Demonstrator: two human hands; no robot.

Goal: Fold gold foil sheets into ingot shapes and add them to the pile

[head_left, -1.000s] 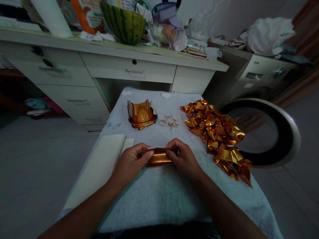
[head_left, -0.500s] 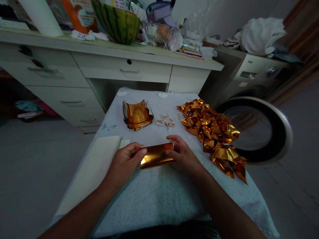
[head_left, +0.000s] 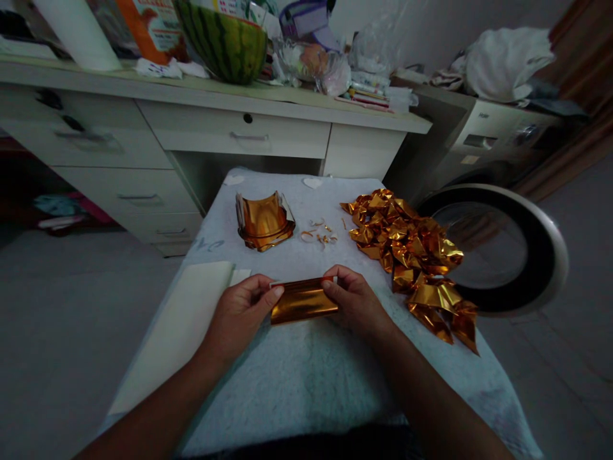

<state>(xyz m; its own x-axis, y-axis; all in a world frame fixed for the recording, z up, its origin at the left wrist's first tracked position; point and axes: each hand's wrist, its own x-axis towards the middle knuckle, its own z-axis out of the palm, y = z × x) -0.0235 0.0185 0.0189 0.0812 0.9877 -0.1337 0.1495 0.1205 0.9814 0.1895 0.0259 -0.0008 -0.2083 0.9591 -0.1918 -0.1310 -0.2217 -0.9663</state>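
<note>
Left hand (head_left: 246, 311) clamped on left end of gold foil sheet (head_left: 304, 303), thumb on top; right hand (head_left: 353, 299) clamped on its right end, thumb on top too; sheet is bent over along its far edge, a pale strip showing there, held above near middle of cloth-covered table (head_left: 335, 377); stack of curved gold sheets (head_left: 265, 220) on the cloth beyond the left hand; small curled scraps (head_left: 320, 235) just right of stack; heap of folded gold foil pieces (head_left: 407, 239) on the right side of the table; white paper (head_left: 179, 332) lies flat along left side, beside left forearm; behind, desk (head_left: 230, 135) with drawers, cut watermelon (head_left: 223, 45) and plastic bags (head_left: 316, 64) on top; washing machine (head_left: 498, 131) at right, round door (head_left: 498, 249) open, white bag (head_left: 507, 62) on it.
</note>
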